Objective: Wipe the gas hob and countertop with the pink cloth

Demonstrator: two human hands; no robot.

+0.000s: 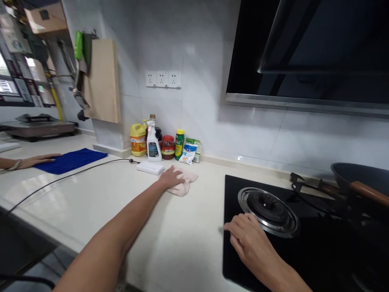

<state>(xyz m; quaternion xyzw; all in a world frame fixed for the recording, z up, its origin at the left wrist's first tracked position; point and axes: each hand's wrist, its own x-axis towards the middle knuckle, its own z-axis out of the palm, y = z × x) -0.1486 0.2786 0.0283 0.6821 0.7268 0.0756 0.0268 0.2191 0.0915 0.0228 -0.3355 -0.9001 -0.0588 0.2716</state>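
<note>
My left hand (170,177) presses down on a crumpled pale pink cloth (181,188) on the white countertop, its fingers bent over the fabric. Just left of the cloth lies a flat white box (150,168). Behind it stand a white spray bottle (153,144), a red-lidded jar (168,148), a green container with a yellow lid (180,144) and a blue-and-white packet (189,153). My right hand (247,235) is at the left edge of the black cooktop (261,259), beside the round burner (269,209). Its fingers are curled together, and nothing shows in them.
At far left, another person's hand (41,160) rests on a blue cloth (74,161). A black cable (75,175) crosses the counter (100,194). A yellow jug (138,140) stands by the wall. A dark wok (361,174) is at right, below the range hood (306,101).
</note>
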